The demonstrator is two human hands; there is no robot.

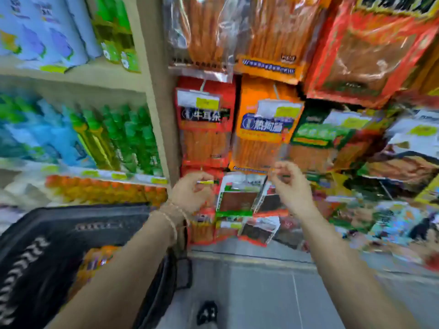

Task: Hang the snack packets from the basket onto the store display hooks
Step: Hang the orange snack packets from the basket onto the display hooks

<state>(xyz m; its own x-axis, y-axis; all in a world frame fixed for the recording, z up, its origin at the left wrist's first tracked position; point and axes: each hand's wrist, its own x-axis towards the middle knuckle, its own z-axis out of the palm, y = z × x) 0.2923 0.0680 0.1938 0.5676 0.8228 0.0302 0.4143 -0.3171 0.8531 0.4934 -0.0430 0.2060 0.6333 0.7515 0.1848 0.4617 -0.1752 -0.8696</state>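
Two hands up at the display, head view only, and it's blurry.

Left hand [192,192]: fingers curled in, tips right at a yellow tag [207,182] on the lower row. Can't tell if it pinches the tag or just touches it. Bead bracelet [171,217] on that wrist.

Right hand [291,186]: fingers curled toward the thumb, just under the bottom edge of the orange packet [263,129]. A faint clear smear sits above the fingertips; can't tell whether anything is held.

Between the hands hangs a white-green packet [240,195], touched by neither.

Display rows: red packet [205,122] on a hook [202,86], the orange one just beside it to the right, then a green packet [318,136]. Larger bags of orange sticks hang above, and more packets run off to the right.

Basket [59,224]: black, lower left, under my left forearm. Snack packets [99,260], orange, lie inside, partly hidden by the arm.

Left of the display is a shelf with green bottles [128,138]. Grey floor [261,293] below, shoe [207,313] at the bottom edge.
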